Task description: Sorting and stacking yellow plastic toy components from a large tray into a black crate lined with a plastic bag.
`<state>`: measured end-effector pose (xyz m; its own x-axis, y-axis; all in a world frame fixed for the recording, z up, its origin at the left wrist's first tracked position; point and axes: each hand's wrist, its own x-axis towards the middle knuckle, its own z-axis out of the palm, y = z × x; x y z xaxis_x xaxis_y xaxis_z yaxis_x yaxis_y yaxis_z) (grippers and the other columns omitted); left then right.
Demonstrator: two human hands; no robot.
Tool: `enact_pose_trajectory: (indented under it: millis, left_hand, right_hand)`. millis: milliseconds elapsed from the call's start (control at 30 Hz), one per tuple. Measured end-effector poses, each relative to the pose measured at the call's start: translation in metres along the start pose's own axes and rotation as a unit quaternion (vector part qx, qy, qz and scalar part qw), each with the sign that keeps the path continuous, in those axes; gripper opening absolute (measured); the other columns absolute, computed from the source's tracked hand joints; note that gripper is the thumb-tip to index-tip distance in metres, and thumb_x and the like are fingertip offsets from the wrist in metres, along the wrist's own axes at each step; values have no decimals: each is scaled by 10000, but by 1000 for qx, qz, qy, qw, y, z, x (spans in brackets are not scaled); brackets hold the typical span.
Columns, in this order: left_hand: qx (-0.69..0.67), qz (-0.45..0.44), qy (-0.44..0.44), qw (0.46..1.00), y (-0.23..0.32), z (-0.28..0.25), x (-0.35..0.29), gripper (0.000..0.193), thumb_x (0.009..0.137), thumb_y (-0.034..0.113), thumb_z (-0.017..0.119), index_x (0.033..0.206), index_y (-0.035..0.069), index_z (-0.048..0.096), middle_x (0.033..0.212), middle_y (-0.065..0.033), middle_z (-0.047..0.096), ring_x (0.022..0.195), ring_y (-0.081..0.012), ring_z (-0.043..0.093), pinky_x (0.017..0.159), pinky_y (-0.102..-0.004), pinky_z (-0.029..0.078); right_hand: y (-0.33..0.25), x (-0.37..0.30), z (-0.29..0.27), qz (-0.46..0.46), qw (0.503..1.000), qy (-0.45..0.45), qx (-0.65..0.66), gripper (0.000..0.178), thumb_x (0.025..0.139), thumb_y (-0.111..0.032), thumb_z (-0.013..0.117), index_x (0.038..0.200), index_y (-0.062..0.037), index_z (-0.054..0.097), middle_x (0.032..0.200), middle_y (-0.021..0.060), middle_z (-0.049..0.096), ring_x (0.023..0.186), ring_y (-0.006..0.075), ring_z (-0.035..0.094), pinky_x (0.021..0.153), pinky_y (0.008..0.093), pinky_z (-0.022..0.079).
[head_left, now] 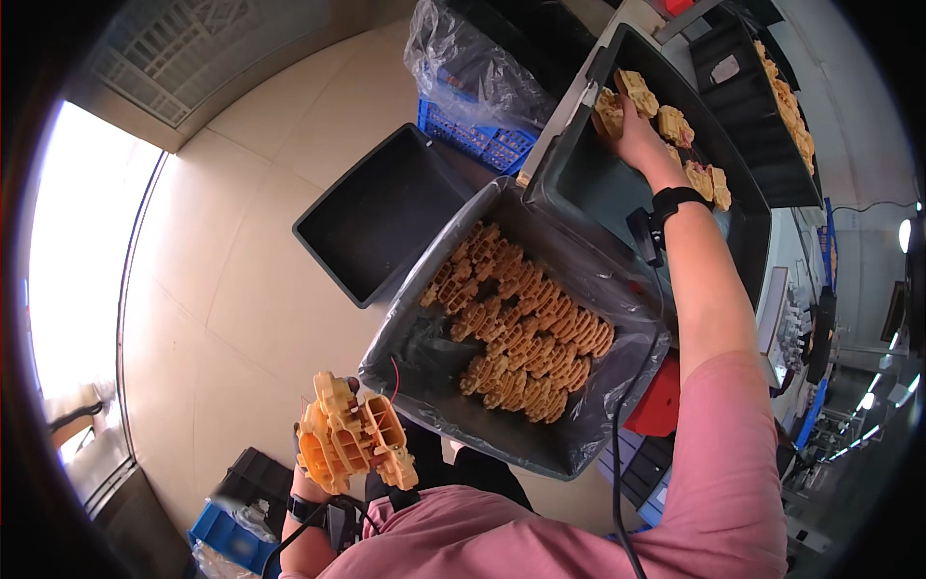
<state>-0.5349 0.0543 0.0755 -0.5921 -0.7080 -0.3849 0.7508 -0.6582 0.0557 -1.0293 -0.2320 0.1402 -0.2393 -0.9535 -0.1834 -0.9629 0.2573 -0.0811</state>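
Note:
My left hand (309, 485) is low on the left, closed around several yellow moulded plastic parts (349, 439) with open compartments. These parts hide most of its fingers. A thin red wire sticks up beside them. My right hand (639, 140) reaches far forward into a dark shallow tray (603, 198) at the upper right. Its fingers are closed on a yellow plastic part (608, 114) near the tray's left wall. Other yellow parts (675, 126) lie beside and beyond that hand in the same tray.
Before me stands a grey bin (434, 391) lined with clear plastic, holding rows of tan plastic parts (531, 328). An empty black bin (371, 217) and a blue crate (473, 133) with plastic film are beyond it. A red box (656, 400) stands right; a cable crosses by my right arm.

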Motion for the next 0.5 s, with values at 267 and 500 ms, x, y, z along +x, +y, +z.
enact_pose_trajectory:
  millis: [267, 500]
  left_hand:
    - [-20, 52, 61, 997, -6, 18, 4, 429, 922, 227, 600, 1269, 10, 473, 1197, -165, 573, 1050, -286, 621, 840, -407, 566]
    - [161, 60, -48, 984, -4, 19, 8, 628, 956, 435, 467, 1415, 35, 316, 1344, -262, 442, 1108, -312, 592, 878, -418, 549]
  right_hand:
    - [48, -127, -75, 137, 854, -90, 493, 540, 877, -420, 551, 1297, -99, 444, 1050, 62, 569, 848, 132, 567, 740, 278, 471]
    - [2, -336, -110, -24, 777, -192, 600, 503, 878, -214, 489, 1315, 25, 422, 1147, 94, 568, 973, 162, 568, 821, 295, 466]
